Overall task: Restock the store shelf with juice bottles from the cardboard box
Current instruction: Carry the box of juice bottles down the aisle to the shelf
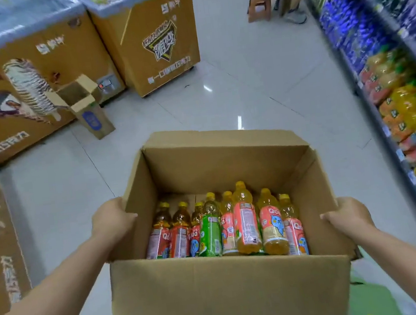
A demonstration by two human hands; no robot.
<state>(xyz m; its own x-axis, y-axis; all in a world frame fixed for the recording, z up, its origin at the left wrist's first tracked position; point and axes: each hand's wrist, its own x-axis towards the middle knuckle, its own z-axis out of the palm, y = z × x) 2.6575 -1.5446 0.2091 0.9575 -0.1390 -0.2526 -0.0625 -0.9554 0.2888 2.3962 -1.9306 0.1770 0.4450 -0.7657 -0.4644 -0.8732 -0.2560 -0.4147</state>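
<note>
I see each grip, left hand (pixel 112 222) and right hand (pixel 347 215), clasping a cardboard box (pixel 229 284) side; juice bottles (pixel 227 229) (yellow-capped) stand between them.

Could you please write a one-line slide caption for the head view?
Both hands, left hand and right hand, grip an open cardboard box of juice bottles beside a stocked store shelf.

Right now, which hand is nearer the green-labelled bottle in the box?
Left. The left hand grips the box wall a few bottles from the green-labelled bottle; the right hand grips the opposite wall, farther off.
</note>
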